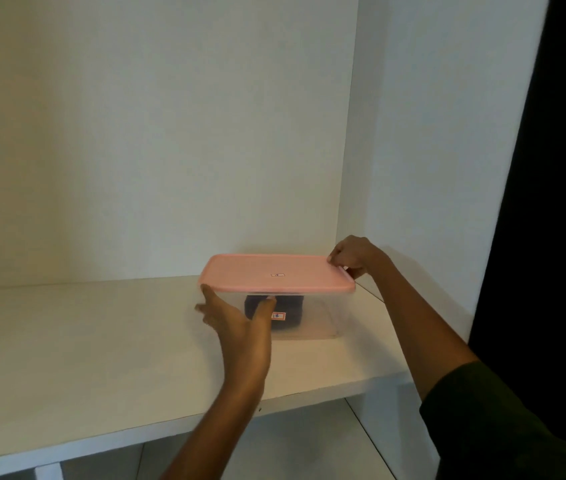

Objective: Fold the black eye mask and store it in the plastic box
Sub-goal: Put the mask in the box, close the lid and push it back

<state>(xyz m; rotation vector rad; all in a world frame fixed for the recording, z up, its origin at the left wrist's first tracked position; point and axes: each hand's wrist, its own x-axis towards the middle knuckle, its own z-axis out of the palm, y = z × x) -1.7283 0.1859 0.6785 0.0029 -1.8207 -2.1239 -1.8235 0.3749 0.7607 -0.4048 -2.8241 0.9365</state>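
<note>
A clear plastic box (319, 320) stands on a white shelf (101, 348), near the right back corner. A pink lid (274, 273) with a small label lies on top of the box. Through the front wall I see the folded black eye mask (290, 311) lying inside. My left hand (236, 320) is against the box's left front corner, fingers spread, thumb under the lid's edge. My right hand (354, 254) pinches the lid's far right corner.
The shelf sits in a white alcove, with the back wall (170, 150) and a side wall (430, 168) close to the box. A dark vertical panel (551, 202) stands at the right. A lower shelf compartment (309, 441) shows beneath.
</note>
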